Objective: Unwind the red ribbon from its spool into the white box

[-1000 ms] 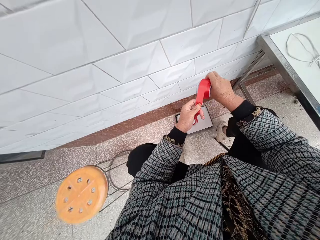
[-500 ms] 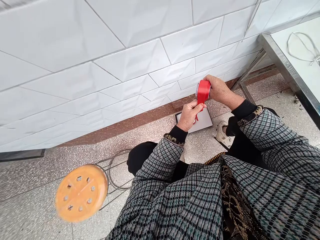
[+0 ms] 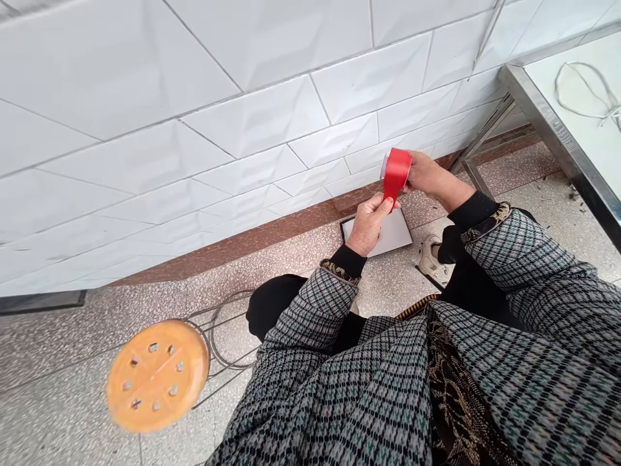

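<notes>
A spool of red ribbon point(image 3: 398, 169) is held up in front of me, over the floor near the wall. My right hand point(image 3: 423, 173) grips the spool from its right side, with most of its fingers hidden behind the roll. The ribbon's free end runs down to my left hand point(image 3: 369, 223), which pinches it between thumb and fingers just below the roll. Under my hands a white rectangular panel with a dark edge point(image 3: 392, 234) lies on the floor.
An orange round stool point(image 3: 158, 375) with metal legs stands at lower left. A metal-framed table point(image 3: 557, 129) with a coiled white cable point(image 3: 585, 90) is at right. The white tiled wall point(image 3: 272, 129) rises ahead. My shoe point(image 3: 429, 259) is behind the panel.
My right hand has turned the spool slightly, and its fingers have slipped farther behind the roll. The ribbon tail that hung below my left hand no longer shows.
</notes>
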